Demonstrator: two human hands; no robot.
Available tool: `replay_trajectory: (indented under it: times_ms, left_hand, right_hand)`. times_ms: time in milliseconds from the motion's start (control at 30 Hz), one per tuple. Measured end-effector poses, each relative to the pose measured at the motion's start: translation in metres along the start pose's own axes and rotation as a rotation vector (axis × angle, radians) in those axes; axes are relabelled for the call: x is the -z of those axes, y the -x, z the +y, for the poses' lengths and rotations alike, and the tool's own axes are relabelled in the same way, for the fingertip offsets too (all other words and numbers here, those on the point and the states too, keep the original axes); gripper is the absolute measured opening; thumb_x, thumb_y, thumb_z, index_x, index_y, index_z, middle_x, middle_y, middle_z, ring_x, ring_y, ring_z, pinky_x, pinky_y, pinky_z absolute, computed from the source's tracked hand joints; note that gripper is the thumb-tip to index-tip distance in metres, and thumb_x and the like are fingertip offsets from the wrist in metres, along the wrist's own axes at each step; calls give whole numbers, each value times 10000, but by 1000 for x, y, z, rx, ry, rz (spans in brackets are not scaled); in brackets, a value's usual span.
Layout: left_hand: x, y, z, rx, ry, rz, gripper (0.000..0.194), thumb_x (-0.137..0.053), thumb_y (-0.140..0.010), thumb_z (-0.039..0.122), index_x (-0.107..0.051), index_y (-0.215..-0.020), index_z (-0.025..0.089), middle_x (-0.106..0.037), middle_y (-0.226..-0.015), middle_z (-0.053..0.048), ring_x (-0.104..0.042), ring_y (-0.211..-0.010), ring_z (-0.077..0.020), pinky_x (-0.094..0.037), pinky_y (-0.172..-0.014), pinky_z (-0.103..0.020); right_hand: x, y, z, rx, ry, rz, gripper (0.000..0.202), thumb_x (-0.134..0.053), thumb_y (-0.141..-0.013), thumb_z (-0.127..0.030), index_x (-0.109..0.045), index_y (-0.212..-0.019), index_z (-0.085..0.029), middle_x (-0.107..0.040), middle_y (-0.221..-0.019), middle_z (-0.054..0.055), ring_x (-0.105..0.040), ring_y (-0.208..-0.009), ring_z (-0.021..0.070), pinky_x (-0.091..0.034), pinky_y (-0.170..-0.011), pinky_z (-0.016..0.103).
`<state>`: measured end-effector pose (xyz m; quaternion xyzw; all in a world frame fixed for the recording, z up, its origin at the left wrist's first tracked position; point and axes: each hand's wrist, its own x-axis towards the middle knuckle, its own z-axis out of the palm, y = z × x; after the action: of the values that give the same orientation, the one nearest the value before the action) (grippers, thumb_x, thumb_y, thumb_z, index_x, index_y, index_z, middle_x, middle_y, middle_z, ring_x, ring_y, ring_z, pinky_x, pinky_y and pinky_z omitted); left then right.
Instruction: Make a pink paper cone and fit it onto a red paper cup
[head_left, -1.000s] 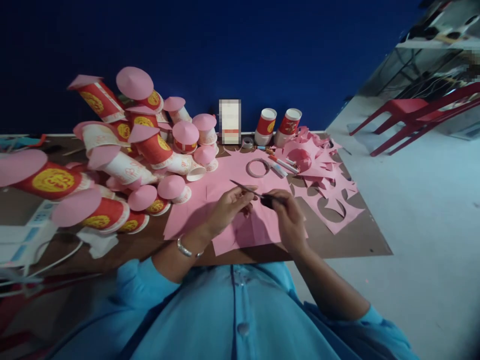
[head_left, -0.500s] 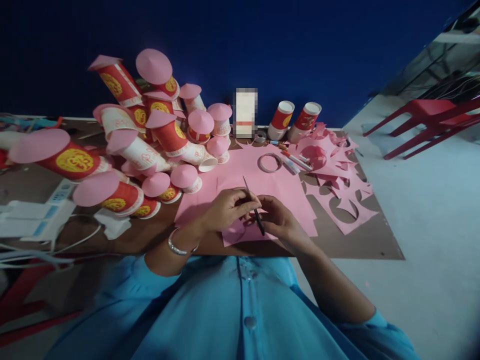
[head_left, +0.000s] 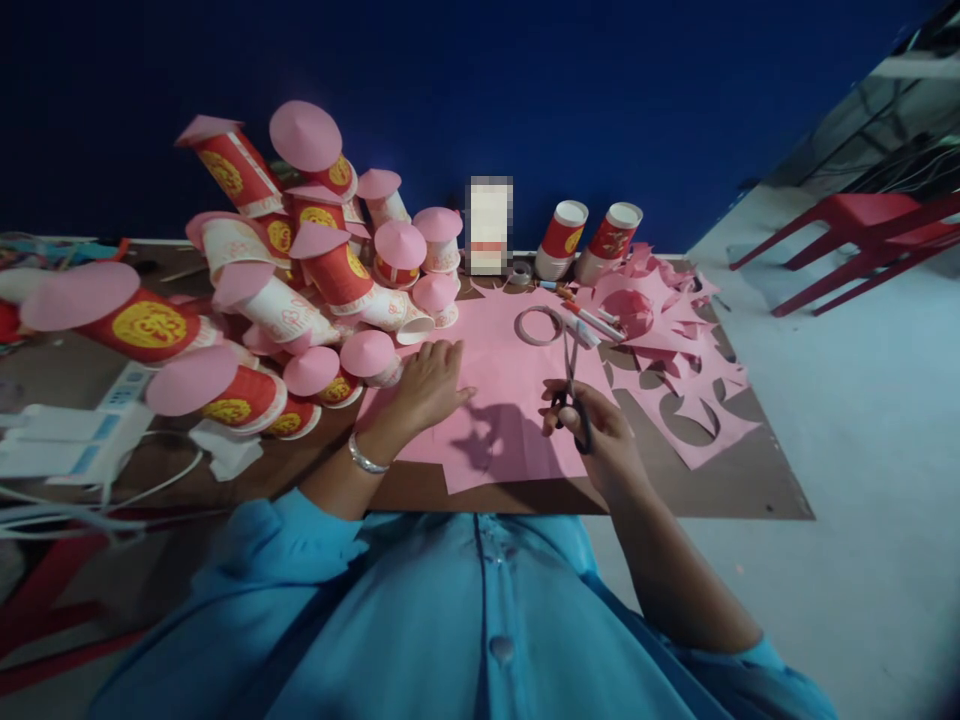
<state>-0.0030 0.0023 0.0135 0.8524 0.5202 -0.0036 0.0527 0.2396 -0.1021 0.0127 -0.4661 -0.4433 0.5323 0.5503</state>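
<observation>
Clutching scissors (head_left: 571,384) in the curled right hand (head_left: 613,442), a person (head_left: 442,610) could topple the pink-capped cup (head_left: 369,355) near the spread left hand (head_left: 433,385) by brushing sideways.

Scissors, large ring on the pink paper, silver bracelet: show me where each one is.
Scissors (head_left: 571,378): head view, where the blades meet.
Large ring (head_left: 538,342): head view, on its near rim.
Silver bracelet (head_left: 361,457): head view, middle of its visible band.

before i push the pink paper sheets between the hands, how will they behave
The pink paper sheets are probably light and floppy, since their edges look thin. They may slide over one another, lying overlapped with no fastening visible.
</observation>
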Motion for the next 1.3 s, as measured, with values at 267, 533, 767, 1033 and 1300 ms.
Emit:
replay_trajectory:
  times_ms: [267, 533, 767, 1033, 1300]
  left_hand:
    - [8, -22, -9, -68, 54, -83, 494, -735, -863, 482, -630, -1185, 123, -633, -1251, -188, -558, -1218, -361, -465, -1034, -453]
    - [32, -12, 1, 3, 514, -36, 217, -674, -877, 363, -676, -1018, 198, -729, -990, -55, -676, -902, -253, -524, -827, -360]
    - [70, 15, 12, -15, 817, 513, 329, -799, -797, 437, -706, -1002, 196, -757, -994, -25, -677, -969, -219, -550, -944, -342]
    - [38, -4, 8, 162, 1167, 349, 413, -813, -721, 383, -670, -1065, 204, -708, -1252, -91, -642, -1233, -276, -503, -1096, -436]
    - [5, 13, 25, 514, 1883, 168, 527, -902, -615, 378, -711, -1076, 208, -773, -1082, -62, -705, -1134, -277, -538, -1045, -422]
  right_hand:
    - [1, 7, -1, -50, 82, -30, 346, -814, -852, -453, -743, -1124, -252, -684, -1033, 32, -664, -661, 123, -459, -571, 248]
    - [14, 13, -5, 17, 146, 46, 317, -798, -865, -394, -736, -1143, -256, -678, -1035, 28, -674, -687, 129, -526, -611, 269]
    - [22, 23, -6, 175, 102, 250, 273, -780, -895, -354, -730, -1149, -267, -695, -1008, 25, -696, -760, 155, -577, -724, 317]
    - [-1, 20, -1, 54, -26, 168, 312, -821, -846, -382, -719, -1114, -259, -687, -986, 1, -650, -621, 113, -560, -634, 300]
    - [-23, 8, 26, -154, -116, 54, 381, -826, -838, -489, -704, -1073, -214, -697, -898, 6, -671, -672, 133, -534, -664, 282]
